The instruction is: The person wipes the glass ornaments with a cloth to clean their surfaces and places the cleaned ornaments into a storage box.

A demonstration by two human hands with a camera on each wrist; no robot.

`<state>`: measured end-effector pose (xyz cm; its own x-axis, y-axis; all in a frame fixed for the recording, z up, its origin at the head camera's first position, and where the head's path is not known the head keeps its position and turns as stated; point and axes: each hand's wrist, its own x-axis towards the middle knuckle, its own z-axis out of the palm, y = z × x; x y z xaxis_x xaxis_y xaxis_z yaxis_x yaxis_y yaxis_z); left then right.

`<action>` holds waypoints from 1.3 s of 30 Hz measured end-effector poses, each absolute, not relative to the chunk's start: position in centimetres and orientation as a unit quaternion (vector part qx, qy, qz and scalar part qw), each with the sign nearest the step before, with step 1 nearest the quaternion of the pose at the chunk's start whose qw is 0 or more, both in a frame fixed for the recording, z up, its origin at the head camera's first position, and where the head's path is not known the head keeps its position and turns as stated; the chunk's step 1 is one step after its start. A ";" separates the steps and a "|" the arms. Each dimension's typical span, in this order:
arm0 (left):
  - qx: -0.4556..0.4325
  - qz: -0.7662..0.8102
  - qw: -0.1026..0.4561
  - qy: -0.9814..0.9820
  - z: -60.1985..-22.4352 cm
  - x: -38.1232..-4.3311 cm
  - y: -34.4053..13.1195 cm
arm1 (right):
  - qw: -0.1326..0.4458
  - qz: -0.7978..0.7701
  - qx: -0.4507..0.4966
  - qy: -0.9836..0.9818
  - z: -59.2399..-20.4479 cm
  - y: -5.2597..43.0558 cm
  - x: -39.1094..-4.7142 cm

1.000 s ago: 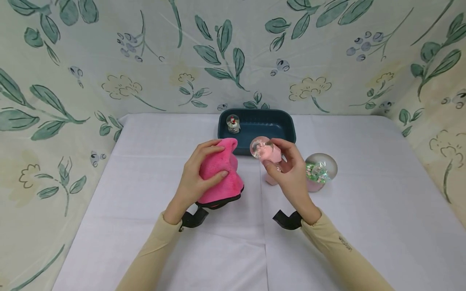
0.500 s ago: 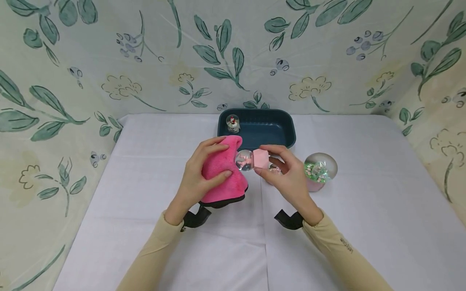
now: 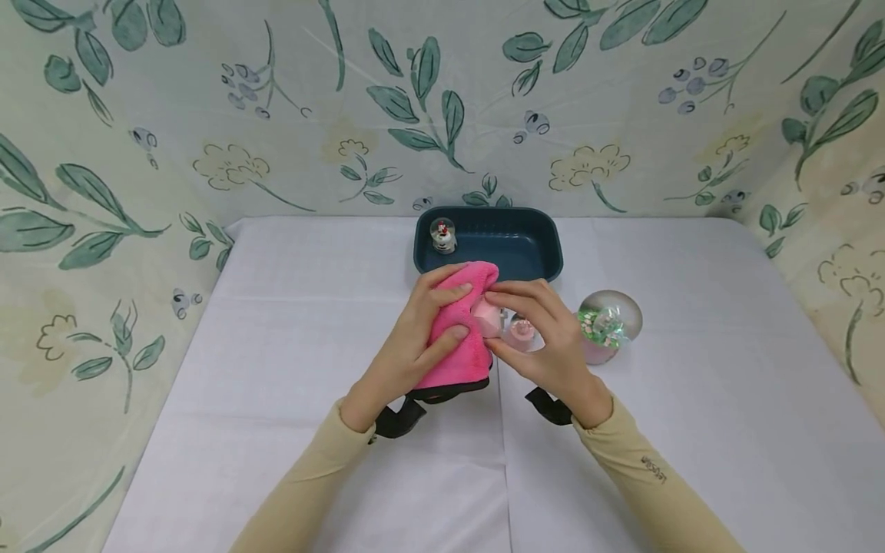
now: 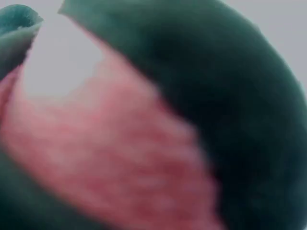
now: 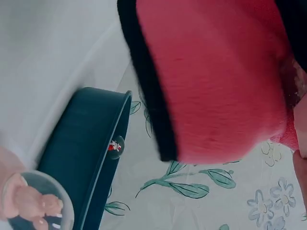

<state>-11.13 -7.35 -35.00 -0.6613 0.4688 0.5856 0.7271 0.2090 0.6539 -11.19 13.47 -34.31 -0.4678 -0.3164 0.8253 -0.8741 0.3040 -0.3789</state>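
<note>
My left hand [image 3: 408, 330] grips a folded pink cloth [image 3: 459, 338] with black edging, thumb and fingers pressing it together. Between thumb and fingers of my right hand [image 3: 553, 342] is the pale pink faceted base of a small snow globe [image 3: 488, 318]; its glass ball is hidden in the cloth. A second small pink snow globe [image 3: 521, 332] stands just behind the right fingers, and the right wrist view shows a pink figure inside this globe [image 5: 38, 201]. In the left wrist view the cloth [image 4: 129, 148] fills the middle, blurred.
Beyond the hands lies a dark blue tray [image 3: 549, 265], with a tiny snow globe [image 3: 443, 236] at its left end. A larger snow globe [image 3: 608, 326] with green glitter and a pink base stands right of the right hand. White cloth [image 3: 276, 369] covers the table.
The right hand has turned the small snow globe ball-first to the left and pushed the ball into the cloth. The left hand has moved right with the cloth to meet it.
</note>
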 end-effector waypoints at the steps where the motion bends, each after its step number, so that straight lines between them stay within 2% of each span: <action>1: -0.393 -0.487 0.134 -0.768 -34.9 -11.1 -7.3 | 0.316 0.441 0.396 -0.741 -34.3 13.5 -11.2; 5: -0.401 -0.464 0.147 -0.776 -34.6 -11.0 -7.2 | 0.245 0.517 0.349 -0.742 -34.4 13.8 -11.0; 10: -0.427 -0.442 0.162 -0.772 -34.4 -11.0 -7.2 | 0.112 0.614 0.210 -0.753 -34.0 13.7 -10.2; 12: -0.433 -0.441 0.169 -0.767 -34.5 -11.1 -7.1 | 0.076 0.629 0.159 -0.758 -33.7 13.5 -9.8; 14: -0.429 -0.455 0.171 -0.762 -34.6 -11.2 -6.9 | 0.064 0.634 0.139 -0.758 -33.5 13.3 -9.6; 16: -0.418 -0.476 0.166 -0.756 -34.6 -11.3 -6.8 | 0.094 0.628 0.156 -0.756 -33.5 13.0 -9.4; 24: -0.364 -0.513 0.126 -0.767 -34.2 -11.5 -6.6 | 0.313 0.528 0.315 -0.724 -34.4 12.8 -9.9; 26: -0.367 -0.516 0.122 -0.764 -34.2 -11.4 -6.6 | 0.344 0.500 0.337 -0.720 -34.5 12.9 -10.1; 28: -0.376 -0.524 0.127 -0.754 -34.2 -11.5 -6.6 | 0.347 0.494 0.345 -0.719 -34.6 13.0 -10.3; 30: -0.384 -0.529 0.135 -0.745 -34.2 -11.5 -6.6 | 0.322 0.517 0.336 -0.718 -34.5 13.1 -10.2; 32: -0.387 -0.534 0.142 -0.738 -34.2 -11.5 -6.6 | 0.272 0.553 0.308 -0.725 -34.3 13.2 -10.1; 39: -0.395 -0.530 0.150 -0.735 -34.3 -11.6 -6.5 | 0.040 0.669 0.109 -0.735 -33.3 13.4 -9.5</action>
<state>-11.57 -6.53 -34.27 -0.6430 0.4218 0.6393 0.7396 0.1253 0.6612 -9.47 13.37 -33.29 -0.9732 -0.1067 0.2038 -0.2130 0.0824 -0.9736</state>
